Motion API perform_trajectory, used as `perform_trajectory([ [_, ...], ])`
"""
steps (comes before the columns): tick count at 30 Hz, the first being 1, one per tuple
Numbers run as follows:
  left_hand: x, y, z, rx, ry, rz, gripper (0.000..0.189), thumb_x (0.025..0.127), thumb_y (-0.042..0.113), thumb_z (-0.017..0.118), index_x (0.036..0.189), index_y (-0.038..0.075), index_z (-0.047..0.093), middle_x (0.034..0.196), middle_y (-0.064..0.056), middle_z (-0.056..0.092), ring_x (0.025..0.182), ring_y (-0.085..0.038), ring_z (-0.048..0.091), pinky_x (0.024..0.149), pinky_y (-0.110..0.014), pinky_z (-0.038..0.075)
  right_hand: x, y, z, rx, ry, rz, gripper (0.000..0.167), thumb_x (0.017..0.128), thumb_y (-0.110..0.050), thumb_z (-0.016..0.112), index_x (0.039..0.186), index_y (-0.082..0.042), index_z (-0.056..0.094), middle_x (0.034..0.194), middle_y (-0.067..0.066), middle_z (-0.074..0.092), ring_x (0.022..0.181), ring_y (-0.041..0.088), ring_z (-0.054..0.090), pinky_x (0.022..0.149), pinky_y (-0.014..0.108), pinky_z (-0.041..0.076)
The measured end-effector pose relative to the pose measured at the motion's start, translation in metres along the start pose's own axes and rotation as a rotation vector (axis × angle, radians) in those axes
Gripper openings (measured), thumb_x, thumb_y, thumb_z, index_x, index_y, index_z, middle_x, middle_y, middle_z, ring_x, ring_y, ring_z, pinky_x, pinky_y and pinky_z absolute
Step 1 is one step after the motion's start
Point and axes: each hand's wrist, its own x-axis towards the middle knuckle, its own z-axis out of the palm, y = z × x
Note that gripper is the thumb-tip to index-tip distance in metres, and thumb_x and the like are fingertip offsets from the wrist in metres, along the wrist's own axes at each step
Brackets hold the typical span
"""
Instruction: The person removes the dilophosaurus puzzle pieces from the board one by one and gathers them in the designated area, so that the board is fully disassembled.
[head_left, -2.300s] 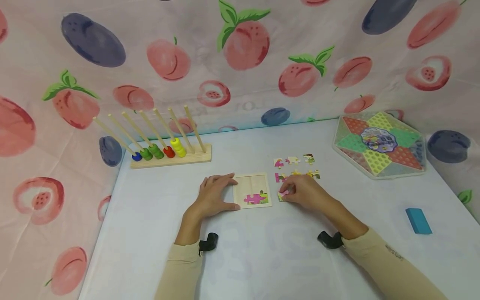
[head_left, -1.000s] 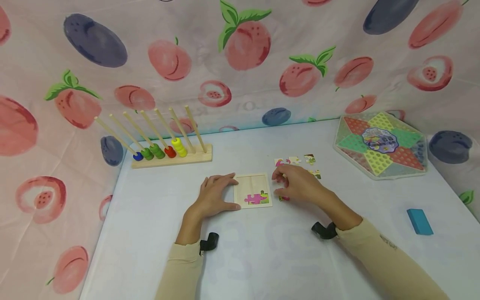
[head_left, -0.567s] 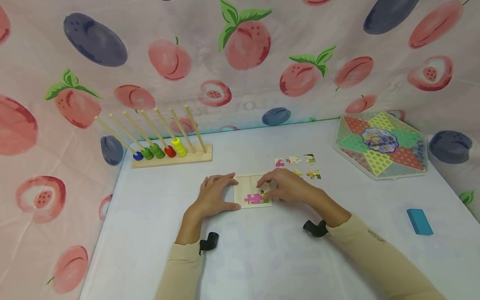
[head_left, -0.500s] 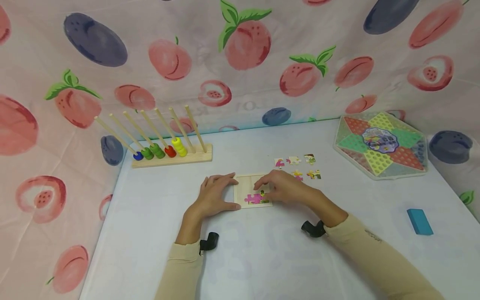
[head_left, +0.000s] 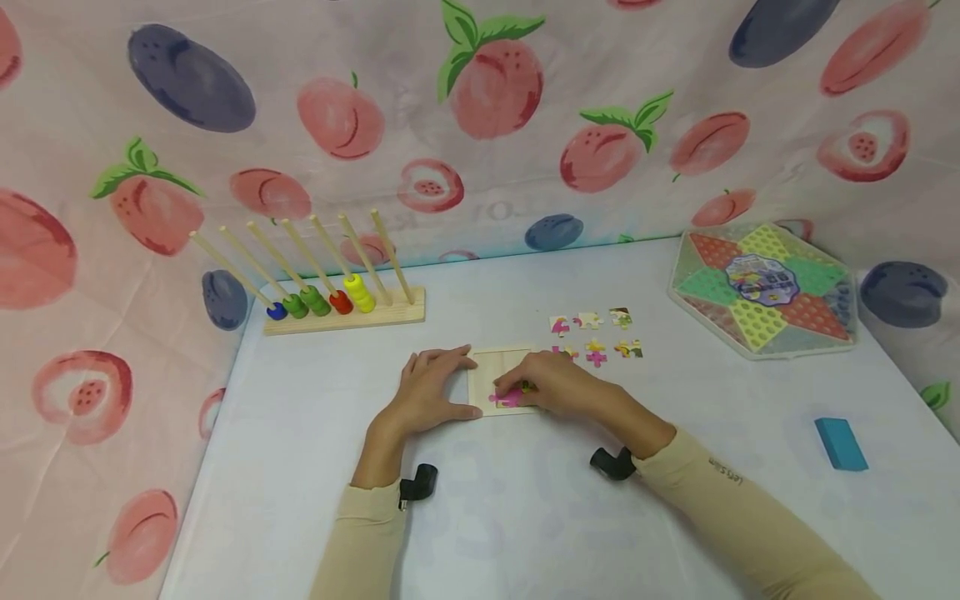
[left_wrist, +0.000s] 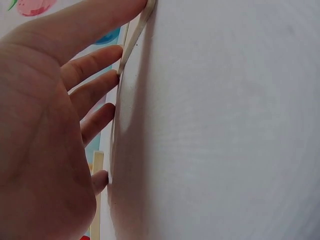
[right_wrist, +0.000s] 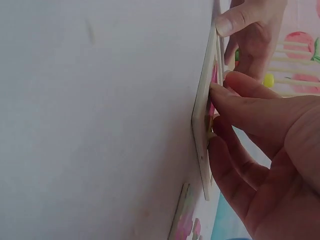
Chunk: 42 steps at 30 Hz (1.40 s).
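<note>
A square wooden puzzle tray (head_left: pixel 487 367) lies mid-table, with pink and green jigsaw pieces (head_left: pixel 509 400) in its lower right part. My left hand (head_left: pixel 426 387) rests at the tray's left side, thumb at the near corner and forefinger at the far one. My right hand (head_left: pixel 561 385) is over the tray's right half. Its thumb and curled forefinger pinch at a pink piece (right_wrist: pixel 215 75); the hand hides part of the pieces. Several loose jigsaw pieces (head_left: pixel 596 353) lie in rows right of the tray. In the right wrist view a pink-green piece (right_wrist: pixel 183 216) lies beside it.
At the back left stands a wooden peg abacus (head_left: pixel 390 313) with blue, green, red and yellow beads. A hexagonal Chinese checkers box (head_left: pixel 761 287) lies at the back right. A blue block (head_left: pixel 842 443) is at the far right. Fruit-patterned cloth (head_left: pixel 480 125) rises behind the table.
My right hand has moved left from the loose pieces onto the tray, and its fingers have closed down on the pink piece. More of the loose pieces show. My left hand has stayed still.
</note>
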Motion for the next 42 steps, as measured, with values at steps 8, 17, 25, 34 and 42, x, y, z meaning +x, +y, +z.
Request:
perform_trajectory([
  [8,-0.0007,-0.0001,-0.0010,-0.004,0.004,0.011,0.066,0.077,0.038,0.088,0.135,0.022,0.061,0.164,0.002,0.041,0.148,-0.030,0.031,0.126,-0.067,0.004,-0.0009,-0.0009,0.0012,0.013,0.003,-0.009,0.021,0.091,-0.011,0.075,0.108,-0.022,0.081,0.121,-0.006,0.077,0.119,0.018,0.069,0.102,0.037,0.056],
  [17,-0.0001,0.0000,-0.0001,-0.004,0.002,0.004,0.066,0.077,0.038,0.089,0.135,0.023,0.062,0.164,0.003,0.041,0.148,-0.030,0.031,0.126,-0.066,0.004,-0.0012,-0.0020,-0.0010,0.063,-0.023,-0.027,0.018,0.092,-0.003,0.071,0.098,-0.015,0.082,0.125,0.003,0.075,0.124,0.025,0.066,0.110,0.043,0.052],
  [25,0.0002,-0.0006,-0.0001,-0.002,0.002,0.017,0.067,0.076,0.037,0.089,0.135,0.021,0.062,0.164,0.003,0.041,0.148,-0.030,0.033,0.125,-0.066,0.006,-0.0008,-0.0030,0.0001,0.060,-0.009,-0.060,0.025,0.094,0.004,0.066,0.092,-0.014,0.083,0.121,0.004,0.074,0.120,0.024,0.066,0.106,0.041,0.054],
  [34,-0.0004,-0.0001,-0.0009,0.000,0.000,0.008,0.067,0.076,0.038,0.089,0.135,0.022,0.062,0.164,0.003,0.041,0.148,-0.030,0.032,0.126,-0.066,0.005,-0.0010,-0.0048,0.0022,0.033,0.026,-0.083,0.025,0.093,0.003,0.068,0.093,-0.016,0.083,0.117,0.000,0.070,0.117,0.021,0.064,0.106,0.041,0.054],
  [42,-0.0002,0.0003,-0.0012,0.011,-0.008,0.002,0.067,0.077,0.038,0.089,0.135,0.022,0.061,0.165,0.005,0.040,0.149,-0.030,0.031,0.126,-0.066,0.005,-0.0029,-0.0046,0.0019,0.060,0.034,-0.088,0.024,0.092,0.003,0.069,0.100,-0.016,0.082,0.115,-0.001,0.070,0.115,0.019,0.064,0.104,0.039,0.054],
])
